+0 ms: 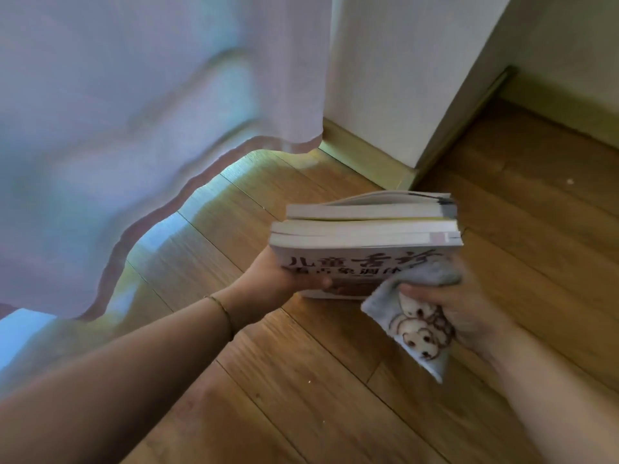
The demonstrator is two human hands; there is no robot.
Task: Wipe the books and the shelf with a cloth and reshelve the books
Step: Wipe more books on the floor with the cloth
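A stack of books (365, 229) is held above the wooden floor, page edges facing me and a cover with large red characters on the near side. My left hand (281, 279) grips the stack at its lower left corner, thumb on the cover. My right hand (449, 306) holds a light blue cloth (415, 326) printed with cartoon bears, bunched against the stack's lower right corner. No shelf shows in the head view.
A pale pink curtain (150, 112) hangs at the left, its hem above the wooden floor (318, 380). A white wall corner (402, 78) with a skirting board stands behind the books.
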